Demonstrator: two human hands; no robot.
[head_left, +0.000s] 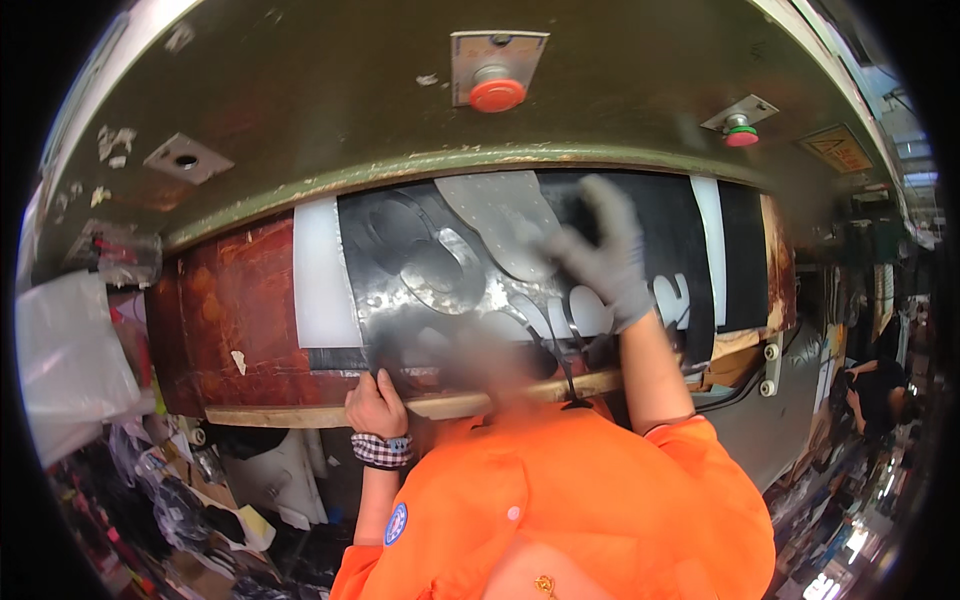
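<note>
A black sheet (380, 310) with several sole-shaped cut-outs lies under the press, with white material showing through the holes. My bare left hand (377, 405) is closed at the sheet's near left edge, thumb and fingers pinching it; part of the grip is hidden. Above the sheet's far middle, my right hand (610, 255) wears a grey glove and is smeared by motion, its fingers spread. Just left of its fingertips rests a grey sole-shaped plate (505, 225) with small holes along its rim. Whether the glove touches the plate, I cannot tell.
The green press beam (340, 120) spans the far side, carrying a red button (496, 95) and a smaller red-and-green one (741, 135). The reddish-brown board (235, 310) extends left. A white plastic bag (75, 350) hangs at far left. A person (875, 395) is at far right.
</note>
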